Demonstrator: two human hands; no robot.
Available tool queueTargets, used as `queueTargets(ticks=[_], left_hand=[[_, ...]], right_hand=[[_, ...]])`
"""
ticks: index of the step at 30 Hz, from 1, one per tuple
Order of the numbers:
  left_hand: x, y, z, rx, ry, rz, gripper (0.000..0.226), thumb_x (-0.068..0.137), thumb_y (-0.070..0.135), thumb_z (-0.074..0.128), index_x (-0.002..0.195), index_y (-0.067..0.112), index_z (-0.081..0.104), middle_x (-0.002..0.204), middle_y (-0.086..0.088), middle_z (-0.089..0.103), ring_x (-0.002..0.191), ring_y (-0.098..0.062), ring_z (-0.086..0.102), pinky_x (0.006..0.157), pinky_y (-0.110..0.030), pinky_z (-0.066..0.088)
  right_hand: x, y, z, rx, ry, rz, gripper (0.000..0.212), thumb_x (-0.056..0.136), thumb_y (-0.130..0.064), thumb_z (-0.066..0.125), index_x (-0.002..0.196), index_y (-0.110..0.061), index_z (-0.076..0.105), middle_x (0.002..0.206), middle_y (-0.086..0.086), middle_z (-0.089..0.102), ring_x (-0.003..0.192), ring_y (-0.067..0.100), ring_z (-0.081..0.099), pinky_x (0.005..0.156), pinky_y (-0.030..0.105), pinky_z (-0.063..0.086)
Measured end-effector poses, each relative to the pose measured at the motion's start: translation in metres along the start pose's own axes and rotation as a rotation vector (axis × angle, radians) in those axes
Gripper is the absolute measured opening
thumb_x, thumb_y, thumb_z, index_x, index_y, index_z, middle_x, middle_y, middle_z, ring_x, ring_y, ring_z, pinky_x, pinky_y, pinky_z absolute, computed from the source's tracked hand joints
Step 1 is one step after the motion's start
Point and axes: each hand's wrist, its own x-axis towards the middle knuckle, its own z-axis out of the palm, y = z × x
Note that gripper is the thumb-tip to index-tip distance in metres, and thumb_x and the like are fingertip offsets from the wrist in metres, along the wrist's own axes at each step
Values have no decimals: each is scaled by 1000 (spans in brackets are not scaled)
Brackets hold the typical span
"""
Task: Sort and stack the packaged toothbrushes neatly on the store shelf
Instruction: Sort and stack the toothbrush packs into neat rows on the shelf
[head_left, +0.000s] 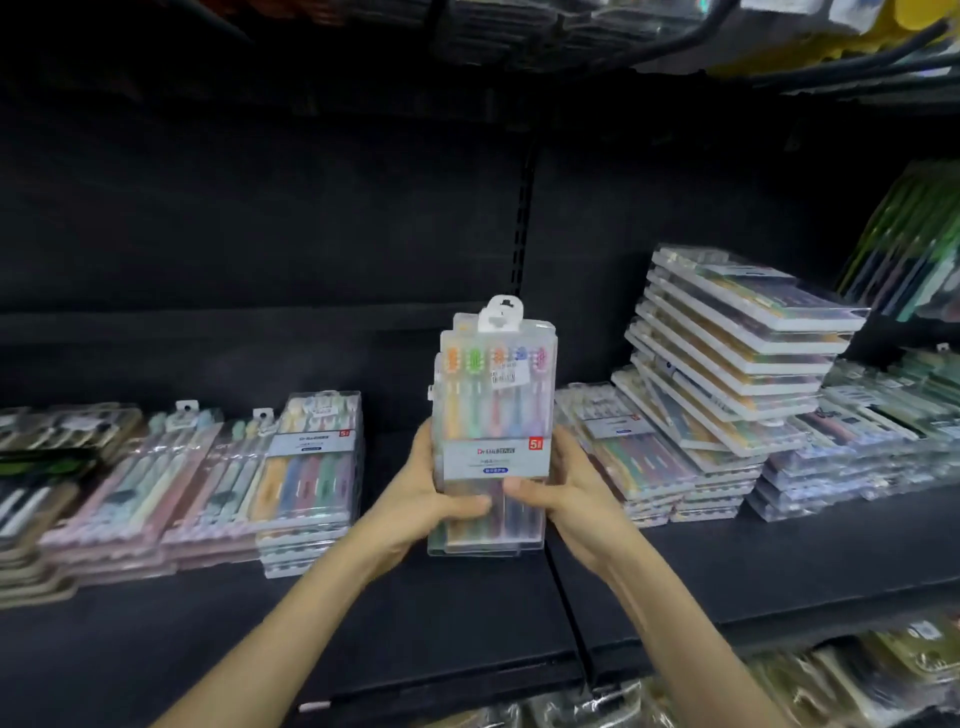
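Observation:
I hold a small stack of clear toothbrush packs (496, 415) upright above the middle of the black shelf (467, 613). The front pack shows several coloured brushes, a white label and a price sticker. My left hand (426, 493) grips the stack's lower left side, thumb across the front. My right hand (563, 488) grips the lower right side the same way. The stack's bottom edge hovers just over the shelf board.
Left of my hands lie flat piles of pastel and coloured packs (306, 478). On the right a tall leaning stack of clear packs (737, 353) sits on lower piles (841, 457). A lower shelf with more packs (857, 670) shows at bottom right.

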Motion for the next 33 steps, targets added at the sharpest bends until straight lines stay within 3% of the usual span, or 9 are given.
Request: queueTargets(ticks=[4,8,10,13,18,21,24,29,33], left_hand=[[-19,-16,-13,105,76,76,101,62,7,78,140,36,20,115,25,62,111,4,58,81,-15,50],[-30,-33,-16,147,121,48,105,67,-1,76,145,32,15,119,16,60,110,0,59,79,-19,52],[-33,-39,-15,145,128,26,106,70,-9,74,148,27,12,124,7,57,109,-2,60,77,-19,53],[-34,-43,-15,122,138,23,107,70,-13,73,149,24,11,130,5,53,110,2,58,77,-17,52],[-34,-41,-15,148,131,39,110,69,15,79,151,25,6,142,6,43,122,2,50,89,-15,48],[-40,-45,-13,261,124,53,107,70,42,76,151,28,7,147,9,37,131,0,41,107,-27,41],[-47,-46,-12,397,185,68,99,71,61,66,150,28,17,139,14,43,128,3,41,109,-35,39],[-47,-16,-10,337,326,90,79,65,56,73,136,30,48,119,12,65,111,-5,59,95,-37,50],[-38,33,-36,281,394,-4,53,56,59,78,104,38,68,89,16,73,82,-4,69,73,-27,55]], right_hand=[[4,27,19,-6,-67,-16,82,68,0,79,138,-15,40,130,8,60,120,23,57,99,39,49],[2,45,26,17,-108,-23,83,65,-1,77,137,-15,38,129,11,60,119,27,58,89,33,52],[1,50,28,20,-132,-19,85,65,1,77,137,-17,37,129,10,60,119,27,58,87,32,53],[0,53,30,12,-166,-17,84,68,-1,74,139,-23,35,131,4,58,120,23,58,87,30,53],[-4,56,31,23,-219,39,78,76,-8,70,142,-27,33,133,0,59,123,19,56,92,27,50],[-9,58,30,28,-227,51,71,79,-15,70,141,-25,36,131,-2,61,121,16,57,92,23,49],[-15,60,34,-4,-204,37,64,80,-18,69,137,-18,41,125,-4,65,116,13,60,88,19,49],[-15,37,43,-6,-119,-70,48,82,-21,69,128,-17,55,120,-4,68,111,14,63,85,19,51],[-1,-4,65,50,-106,-46,35,81,-33,70,113,-19,70,109,-2,72,101,14,69,75,16,53]])
